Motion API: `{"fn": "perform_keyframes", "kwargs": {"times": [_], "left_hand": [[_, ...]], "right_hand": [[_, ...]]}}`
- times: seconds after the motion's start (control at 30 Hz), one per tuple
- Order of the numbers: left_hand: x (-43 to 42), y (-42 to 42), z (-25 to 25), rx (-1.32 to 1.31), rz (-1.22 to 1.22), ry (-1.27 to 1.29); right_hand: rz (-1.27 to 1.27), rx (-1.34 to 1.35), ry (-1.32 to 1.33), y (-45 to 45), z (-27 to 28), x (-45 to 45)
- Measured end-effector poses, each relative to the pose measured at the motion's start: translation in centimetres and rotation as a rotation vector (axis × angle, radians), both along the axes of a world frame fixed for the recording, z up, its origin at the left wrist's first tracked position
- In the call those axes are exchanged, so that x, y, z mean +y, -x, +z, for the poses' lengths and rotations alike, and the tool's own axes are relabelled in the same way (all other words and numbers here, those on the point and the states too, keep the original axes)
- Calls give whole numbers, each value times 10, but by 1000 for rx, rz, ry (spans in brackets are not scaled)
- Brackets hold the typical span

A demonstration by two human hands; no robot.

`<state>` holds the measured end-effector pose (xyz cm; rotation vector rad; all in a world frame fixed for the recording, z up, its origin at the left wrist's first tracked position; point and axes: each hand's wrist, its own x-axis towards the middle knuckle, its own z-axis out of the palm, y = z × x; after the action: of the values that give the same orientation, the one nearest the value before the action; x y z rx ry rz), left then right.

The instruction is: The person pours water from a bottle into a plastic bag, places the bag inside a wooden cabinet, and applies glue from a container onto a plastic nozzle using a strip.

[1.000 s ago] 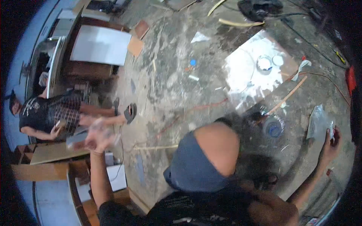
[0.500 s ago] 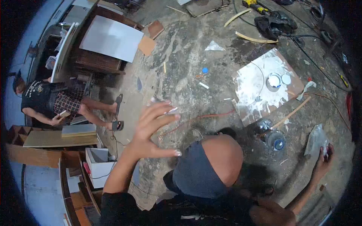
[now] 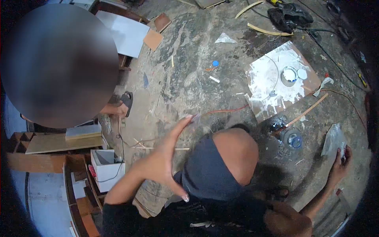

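Note:
My left hand (image 3: 160, 160) is raised beside my bent knee (image 3: 233, 152). Its fingers and thumb are spread wide, with whitish smears on the tips. At the far right, my right hand (image 3: 339, 164) has its fingers closed on a crumpled clear plastic bag (image 3: 333, 138) near the floor. Between knee and bag sits a clear plastic container (image 3: 293, 141) with a bluish rim. Farther out, an open can of white paint (image 3: 289, 75) stands on a paint-splashed board (image 3: 262, 81), next to a round white disc (image 3: 302, 74).
A wooden strip (image 3: 312, 107) lies beside the board, and a reddish cord (image 3: 227, 110) runs across the floor. At left are a co-worker's hand (image 3: 119, 110) near a dark sandal, a white box (image 3: 106, 173) and wood panels (image 3: 59, 144). Cables and dark bundles (image 3: 290, 17) lie at upper right.
My left hand has dropped lower and turned, its fingers still apart. My right hand keeps hold of the bag. The co-worker's hand has come down near the sandal.

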<state>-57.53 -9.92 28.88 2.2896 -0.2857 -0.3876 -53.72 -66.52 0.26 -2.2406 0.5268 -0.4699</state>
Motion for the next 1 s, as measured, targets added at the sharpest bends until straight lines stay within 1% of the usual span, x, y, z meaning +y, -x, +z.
{"fn": "perform_keyframes", "kwargs": {"times": [0.07, 0.13, 0.17, 0.2, 0.3, 0.4, 0.43, 0.5, 0.53, 0.57, 0.6, 0.63, 0.67, 0.73, 0.8, 0.9, 1.0], "left_hand": [[7, 38, -35, 557, -22, -41], [9, 64, -81, 552, -6, -32], [8, 60, -84, 547, 0, -35], [4, 54, -86, 543, 5, -38], [-7, 41, -67, 488, 75, -17], [-15, 47, -58, 426, 230, 70], [-15, 42, -53, 426, 216, 48], [-8, 23, -47, 459, 129, 34], [-1, 25, -50, 459, 128, -7], [7, 26, -55, 459, 126, -48], [12, 17, -64, 471, 118, -66], [11, 4, -77, 494, 112, -67], [5, -7, -93, 522, 112, -62], [-17, -25, -124, 585, 84, -45], [-34, -26, -144, 634, 51, -45], [-45, -25, -156, 674, 32, -41], [-48, -23, -164, 702, 18, -30]], "right_hand": [[6, -33, -25, 2, -4, -2], [25, -11, -30, 3, -6, -7], [39, 3, -40, 6, -6, -6], [24, 10, -28, 8, -9, -6], [5, 44, 1, 8, -12, -11], [41, 7, 34, 13, -22, -20], [49, -20, -5, 16, -27, -25], [-37, 21, -21, 19, -42, -34], [-88, 38, -13, 12, -21, -16], [-94, 20, -1, 17, -25, -13], [-72, -14, -13, 14, 11, 14], [-112, 2, 54, 19, -1, 9], [-102, -33, -47, 11, 15, 19], [-66, -165, -50, 8, 22, 24], [-78, -166, -100, 5, 35, 27], [-156, -261, -202, 3, 33, 24], [-194, -299, -286, 3, 29, 16]]}}
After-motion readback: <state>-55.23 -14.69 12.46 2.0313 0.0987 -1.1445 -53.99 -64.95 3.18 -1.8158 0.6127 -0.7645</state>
